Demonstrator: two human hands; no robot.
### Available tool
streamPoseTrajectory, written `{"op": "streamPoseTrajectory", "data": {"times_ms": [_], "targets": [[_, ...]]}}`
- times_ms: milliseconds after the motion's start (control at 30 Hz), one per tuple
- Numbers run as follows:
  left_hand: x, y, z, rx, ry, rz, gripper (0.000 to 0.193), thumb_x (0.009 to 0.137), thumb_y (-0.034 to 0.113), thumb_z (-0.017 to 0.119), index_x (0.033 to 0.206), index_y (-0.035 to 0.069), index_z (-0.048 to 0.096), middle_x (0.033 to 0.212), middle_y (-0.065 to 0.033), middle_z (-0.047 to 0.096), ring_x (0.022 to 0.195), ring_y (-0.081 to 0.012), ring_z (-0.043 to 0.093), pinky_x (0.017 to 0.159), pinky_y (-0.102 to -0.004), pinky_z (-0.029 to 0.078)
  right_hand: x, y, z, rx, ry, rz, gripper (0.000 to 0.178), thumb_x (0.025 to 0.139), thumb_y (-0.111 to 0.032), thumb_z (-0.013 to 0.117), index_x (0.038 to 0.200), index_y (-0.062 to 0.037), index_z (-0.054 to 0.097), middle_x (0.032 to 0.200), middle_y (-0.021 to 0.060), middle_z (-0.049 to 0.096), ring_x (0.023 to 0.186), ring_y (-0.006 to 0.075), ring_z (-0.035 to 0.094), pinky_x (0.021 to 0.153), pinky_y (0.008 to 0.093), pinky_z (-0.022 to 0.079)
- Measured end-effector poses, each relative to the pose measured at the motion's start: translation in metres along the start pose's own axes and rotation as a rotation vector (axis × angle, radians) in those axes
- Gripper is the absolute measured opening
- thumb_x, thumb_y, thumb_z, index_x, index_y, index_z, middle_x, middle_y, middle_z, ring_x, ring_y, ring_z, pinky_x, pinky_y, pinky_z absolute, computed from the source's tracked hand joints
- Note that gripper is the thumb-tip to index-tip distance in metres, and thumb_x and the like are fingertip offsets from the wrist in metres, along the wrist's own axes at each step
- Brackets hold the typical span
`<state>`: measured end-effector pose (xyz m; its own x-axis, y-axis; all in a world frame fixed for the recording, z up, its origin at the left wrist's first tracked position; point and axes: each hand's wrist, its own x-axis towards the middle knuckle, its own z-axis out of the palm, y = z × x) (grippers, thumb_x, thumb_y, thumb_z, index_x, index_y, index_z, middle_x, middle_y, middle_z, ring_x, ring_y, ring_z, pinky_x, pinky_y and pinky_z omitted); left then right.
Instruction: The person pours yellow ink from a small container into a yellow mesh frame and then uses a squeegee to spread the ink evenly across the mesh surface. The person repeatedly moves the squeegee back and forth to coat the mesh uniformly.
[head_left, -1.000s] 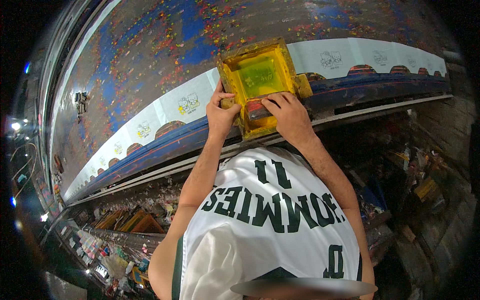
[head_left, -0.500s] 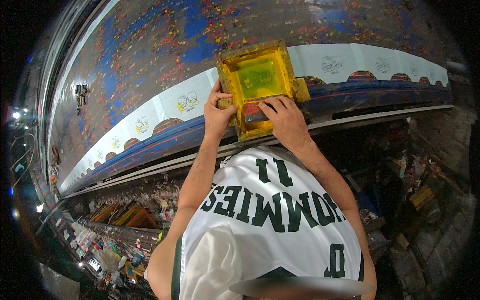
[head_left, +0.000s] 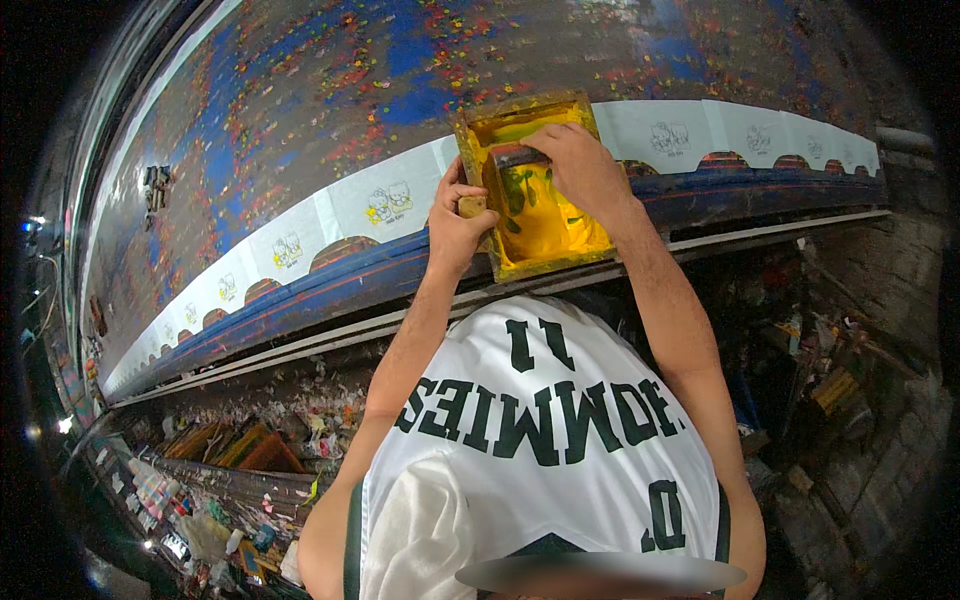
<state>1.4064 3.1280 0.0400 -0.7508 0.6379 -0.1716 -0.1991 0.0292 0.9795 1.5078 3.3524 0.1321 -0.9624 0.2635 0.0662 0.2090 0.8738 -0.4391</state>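
Note:
A small wooden screen-printing frame, stained yellow, lies over a long strip of pale fabric pieces on the table. My left hand is closed around a wooden tab on the frame's left side. Inside the frame my right hand grips a squeegee with a reddish edge, near the far end. Only the squeegee's left part shows; my fingers hide the rest. Yellow ink with dark green patches covers the mesh on the near side of it.
The long table is speckled with coloured ink and blue patches. Fabric pieces left of the frame carry line drawings with yellow; those to the right lack yellow. A rail edges the table. Below, wooden frames and clutter lie at left.
My right hand has pushed the squeegee from the near part of the frame to its far end. My left hand keeps its hold on the tab. The view has shifted slightly.

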Motion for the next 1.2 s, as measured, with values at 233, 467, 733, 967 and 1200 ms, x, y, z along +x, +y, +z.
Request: {"op": "streamPoseTrajectory", "data": {"times_ms": [233, 467, 733, 967, 1200], "targets": [[-0.003, 0.000, 0.005, 0.041, -0.001, 0.018, 0.040, 0.076, -0.004, 0.083, 0.112, 0.004, 0.069, 0.179, -0.0166, 0.040, 0.161, -0.0312, 0.046, 0.127, -0.0422, 0.042, -0.027, -0.002, 0.009, -0.009, -0.031, 0.010, 0.044, 0.090, 0.002, 0.066, 0.131, -0.0090, 0.076, 0.128, 0.0117, 0.075, 0.126, 0.0368, 0.066, 0.109, 0.0472, 0.056], [-0.001, 0.001, 0.003, 0.140, 0.024, 0.008, 0.032, 0.077, -0.002, 0.084, 0.106, 0.004, 0.072, 0.179, -0.0171, 0.041, 0.163, -0.0330, 0.043, 0.128, -0.0430, 0.041, -0.096, -0.032, 0.022, -0.013, -0.023, 0.103, 0.049, 0.088, 0.006, 0.066, 0.133, -0.0085, 0.076, 0.133, 0.0095, 0.072, 0.128, 0.0338, 0.066, 0.110, 0.0441, 0.057], [-0.005, -0.002, 0.006, 0.098, 0.044, 0.040, 0.027, 0.079, -0.001, 0.083, 0.104, 0.003, 0.074, 0.179, -0.0214, 0.040, 0.165, -0.0362, 0.042, 0.130, -0.0456, 0.039, -0.100, -0.031, 0.015, -0.005, -0.026, 0.065, 0.051, 0.085, 0.003, 0.068, 0.134, -0.0070, 0.075, 0.135, 0.0089, 0.072, 0.128, 0.0323, 0.065, 0.111, 0.0439, 0.056], [0.003, 0.020, 0.078, 0.123, 0.068, 0.062, 0.028, 0.079, -0.004, 0.082, 0.104, 0.003, 0.073, 0.178, -0.0234, 0.041, 0.166, -0.0355, 0.039, 0.131, -0.0453, 0.037, -0.120, 0.025, -0.029, -0.006, 0.063, 0.023, 0.049, 0.088, 0.006, 0.069, 0.134, -0.0072, 0.076, 0.135, 0.0081, 0.072, 0.131, 0.0319, 0.064, 0.110, 0.0449, 0.057], [0.033, 0.009, 0.177, 0.024, 0.028, 0.043, 0.032, 0.074, -0.010, 0.082, 0.101, 0.003, 0.072, 0.180, -0.0196, 0.040, 0.164, -0.0322, 0.043, 0.127, -0.0445, 0.043, -0.141, 0.112, -0.076, -0.063, 0.089, 0.010, 0.043, 0.089, -0.003, 0.070, 0.131, -0.0074, 0.076, 0.130, 0.0087, 0.072, 0.125, 0.0321, 0.066, 0.108, 0.0442, 0.057]]}}
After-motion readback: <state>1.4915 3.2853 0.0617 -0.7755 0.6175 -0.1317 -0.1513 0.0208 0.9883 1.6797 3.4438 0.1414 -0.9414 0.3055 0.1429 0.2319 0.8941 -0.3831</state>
